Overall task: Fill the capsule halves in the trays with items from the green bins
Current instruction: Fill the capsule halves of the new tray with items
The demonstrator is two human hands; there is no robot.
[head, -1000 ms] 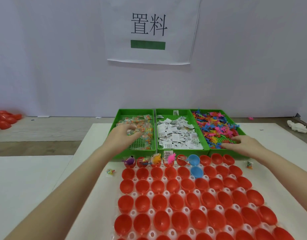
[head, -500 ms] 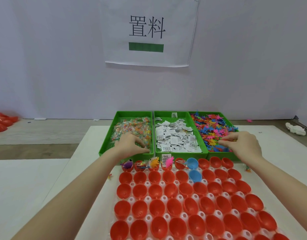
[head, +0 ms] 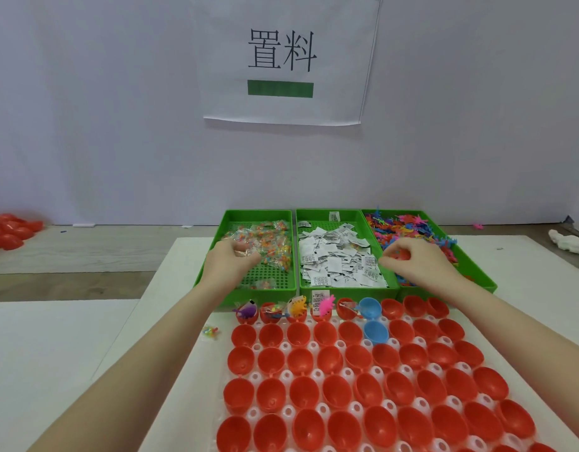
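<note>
Head view. Three green bins stood side by side at the far edge of the tabletop (head: 170, 262): the left bin (head: 216, 256) held clear candy packets (head: 268, 246), the middle bin (head: 347, 290) white paper slips (head: 334, 262), the right bin (head: 471, 265) bright plastic figures (head: 409, 228). Just in front lay the tray (head: 314, 345) of red capsule halves (head: 301, 396), with two blue halves (head: 373, 321) among them; only the back row's left few cups held items.

Risk: a loose pinch could drop an item between cups or onto the tabletop, where one stray packet (head: 210, 331) lay beside the tray; a careless drop could also double-fill a cup.

Pose: both forearms reached forward over the tray. The left hand (head: 231, 259) hung over the candy packets, fingers curled down around one. The right hand (head: 415, 259) hovered at the border of the middle and right bins, fingertips drawn together in a narrow pinch; whether it held anything could not be told.
</note>
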